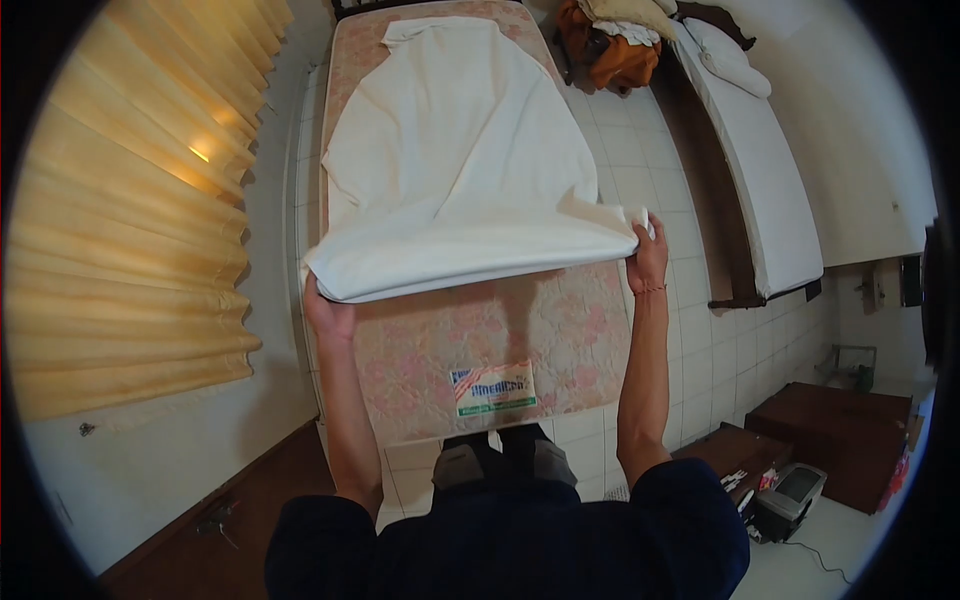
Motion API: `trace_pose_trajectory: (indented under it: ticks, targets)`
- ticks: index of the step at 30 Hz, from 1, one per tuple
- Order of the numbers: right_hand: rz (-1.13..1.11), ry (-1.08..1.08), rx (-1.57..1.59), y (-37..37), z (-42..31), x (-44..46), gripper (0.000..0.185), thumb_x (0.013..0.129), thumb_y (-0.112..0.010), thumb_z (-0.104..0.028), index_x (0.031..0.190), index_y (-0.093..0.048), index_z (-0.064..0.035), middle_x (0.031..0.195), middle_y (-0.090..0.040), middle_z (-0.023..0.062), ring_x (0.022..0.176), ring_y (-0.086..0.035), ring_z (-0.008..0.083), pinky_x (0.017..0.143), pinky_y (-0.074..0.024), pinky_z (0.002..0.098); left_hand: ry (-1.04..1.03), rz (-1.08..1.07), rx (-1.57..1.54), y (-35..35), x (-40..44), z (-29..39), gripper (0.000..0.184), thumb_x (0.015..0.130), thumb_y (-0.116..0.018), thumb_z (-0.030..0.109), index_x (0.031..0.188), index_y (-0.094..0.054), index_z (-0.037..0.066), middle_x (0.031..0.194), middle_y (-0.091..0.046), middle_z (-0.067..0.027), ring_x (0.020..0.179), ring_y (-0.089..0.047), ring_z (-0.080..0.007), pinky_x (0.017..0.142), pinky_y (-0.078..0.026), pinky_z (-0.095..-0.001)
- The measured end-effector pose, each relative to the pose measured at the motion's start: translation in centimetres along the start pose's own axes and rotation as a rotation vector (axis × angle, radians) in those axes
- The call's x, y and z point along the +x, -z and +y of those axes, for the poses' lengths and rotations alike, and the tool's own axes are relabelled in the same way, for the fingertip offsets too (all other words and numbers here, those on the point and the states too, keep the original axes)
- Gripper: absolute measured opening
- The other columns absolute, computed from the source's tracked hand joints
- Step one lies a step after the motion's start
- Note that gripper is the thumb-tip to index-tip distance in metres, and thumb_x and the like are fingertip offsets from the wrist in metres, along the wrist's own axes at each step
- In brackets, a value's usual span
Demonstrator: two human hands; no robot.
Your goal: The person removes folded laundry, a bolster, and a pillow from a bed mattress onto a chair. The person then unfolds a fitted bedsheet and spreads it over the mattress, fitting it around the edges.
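A white bed sheet (460, 150) lies loosely over the far part of a pink floral mattress (420, 350). Its near edge is lifted and stretched between my hands. My left hand (330, 312) grips the left corner, with the fingers partly hidden under the cloth. At the right corner, my right hand (648, 252) pinches the sheet between thumb and fingers. Bare mattress shows below the raised edge, with a printed label (493, 388) near its foot end. A few folds run across the sheet, and its far end is bunched narrower.
Yellow curtains (130, 220) hang along the left wall. To the right, past a strip of tiled floor (640, 150), stands a second bed (765, 190) with a dark frame. A printer (790, 500) and brown cabinet (830, 435) are at lower right. An orange-brown pile (605, 50) sits at the back.
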State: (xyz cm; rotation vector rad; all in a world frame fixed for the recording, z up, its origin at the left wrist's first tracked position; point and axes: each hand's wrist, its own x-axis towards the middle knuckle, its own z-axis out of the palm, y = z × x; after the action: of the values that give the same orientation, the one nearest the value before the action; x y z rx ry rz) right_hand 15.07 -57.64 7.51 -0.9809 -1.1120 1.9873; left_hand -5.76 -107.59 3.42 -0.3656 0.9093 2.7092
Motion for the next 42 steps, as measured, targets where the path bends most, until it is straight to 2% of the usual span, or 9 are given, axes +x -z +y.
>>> trace_pose_trajectory:
  ticks: [8,15,18,24,27,33,36,39,42]
  targets:
    - [-0.04,0.121,-0.924,13.0,10.9,-4.5,0.034,0.087,-0.076,-0.009,0.115,-0.066,0.0076,0.098,-0.07,0.0104,0.082,-0.063,0.0143,0.068,-0.052,0.0285,-0.147,0.632,0.831,12.5,-7.9,-2.5,0.048,0.089,-0.072,0.003,0.133,-0.056,-0.007,0.129,-0.063,-0.0173,0.108,-0.068,-0.0281,0.09,-0.058,-0.0381]
    - [-0.078,0.086,-1.198,18.1,14.6,-13.3,0.032,0.079,-0.083,-0.019,0.097,-0.072,0.0049,0.075,-0.065,0.0057,0.063,-0.055,0.0136,0.06,-0.047,0.0318,0.14,0.929,0.65,23.1,-12.9,-3.4,0.041,0.088,-0.073,0.007,0.126,-0.06,-0.005,0.118,-0.067,-0.0144,0.104,-0.067,-0.0278,0.088,-0.056,-0.0332]
    - [-0.114,0.118,-1.227,16.4,13.2,-14.5,0.031,0.083,-0.081,-0.021,0.099,-0.072,0.0046,0.07,-0.063,0.0046,0.06,-0.055,0.0139,0.06,-0.048,0.0326,0.061,0.758,0.418,26.8,-13.6,-3.0,0.044,0.092,-0.071,0.019,0.125,-0.058,-0.006,0.122,-0.065,-0.0136,0.107,-0.066,-0.0293,0.09,-0.055,-0.035]
    - [-0.73,-0.088,-0.721,12.1,14.1,-10.4,0.067,0.092,-0.07,-0.016,0.153,-0.043,-0.0065,0.134,-0.065,0.0195,0.119,-0.066,0.0298,0.098,-0.0532,0.0348,-0.316,0.725,0.583,22.0,-14.2,-7.8,0.032,0.099,-0.058,0.023,0.122,-0.062,-0.001,0.117,-0.066,-0.0128,0.108,-0.065,-0.0263,0.089,-0.053,-0.0367]
    - [-0.643,0.235,-0.785,11.8,16.1,-6.2,0.061,0.097,-0.065,-0.013,0.154,-0.044,-0.0117,0.131,-0.067,0.0172,0.108,-0.067,0.0204,0.089,-0.0543,0.0334,-0.333,0.496,1.055,19.6,-15.5,-14.9,0.018,0.094,-0.064,0.011,0.11,-0.067,0.002,0.102,-0.07,-0.0077,0.091,-0.067,-0.0211,0.08,-0.054,-0.0321]
    - [-0.426,0.187,-1.088,16.0,14.7,-8.0,0.029,0.093,-0.065,-0.013,0.12,-0.068,-0.0026,0.103,-0.075,0.0163,0.092,-0.073,0.0258,0.082,-0.0568,0.0352,-0.122,-0.324,1.592,13.5,-22.1,-24.9,0.019,0.083,-0.074,0.01,0.098,-0.067,0.002,0.088,-0.07,-0.0149,0.079,-0.069,-0.0251,0.072,-0.054,-0.0352]
    - [-0.524,0.199,-1.159,21.9,18.7,-9.6,0.025,0.091,-0.066,-0.013,0.112,-0.069,-0.0001,0.097,-0.074,0.0172,0.086,-0.073,0.0266,0.078,-0.0579,0.0357,-0.349,-0.582,1.877,12.7,-22.8,-28.1,0.024,0.08,-0.076,0.016,0.098,-0.067,0.002,0.093,-0.071,-0.0166,0.084,-0.07,-0.0281,0.075,-0.055,-0.0382]
    - [-0.564,0.106,-1.182,25.0,20.6,-11.9,0.024,0.091,-0.063,-0.011,0.11,-0.069,0.0015,0.097,-0.074,0.0175,0.085,-0.074,0.0262,0.076,-0.0588,0.0351,-0.246,-0.646,1.94,13.3,-20.3,-32.1,0.029,0.081,-0.077,0.022,0.098,-0.065,0.001,0.102,-0.07,-0.0173,0.093,-0.07,-0.0275,0.079,-0.054,-0.0393]
    - [-0.456,-0.205,-0.986,25.2,23.3,-11.8,0.023,0.093,-0.061,-0.009,0.114,-0.067,0.0006,0.103,-0.073,0.0162,0.088,-0.073,0.0249,0.077,-0.0591,0.0348,0.393,-0.403,1.61,13.9,-16.9,-36.8,0.034,0.087,-0.077,0.027,0.107,-0.064,0.003,0.11,-0.067,-0.0142,0.094,-0.068,-0.0253,0.079,-0.053,-0.0393]
